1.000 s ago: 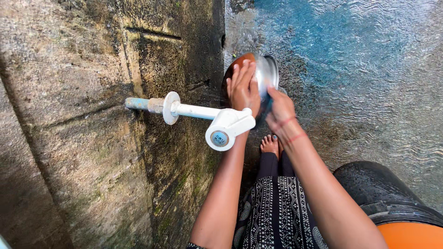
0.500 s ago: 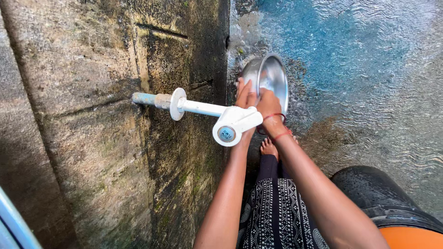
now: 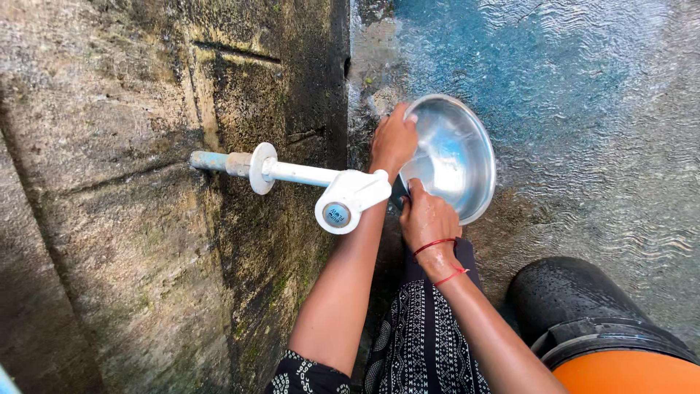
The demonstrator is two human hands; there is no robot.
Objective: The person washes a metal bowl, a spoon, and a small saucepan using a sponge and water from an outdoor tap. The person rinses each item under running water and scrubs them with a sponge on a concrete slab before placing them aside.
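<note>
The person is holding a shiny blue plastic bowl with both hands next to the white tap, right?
Not quite. In the head view the bowl is shiny metal, not blue plastic. The left hand and right hand do both hold it, beside the white tap.

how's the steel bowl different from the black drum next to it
The steel bowl is shiny silver; the black drum is matte dark with an orange top. The bowl is held tilted by the left hand and right hand; the drum stands untouched on the wet floor. Both are round and wet.

Left hand (image 3: 394,138) curled, right hand (image 3: 426,219) clenched, both arms stretched downward
</note>
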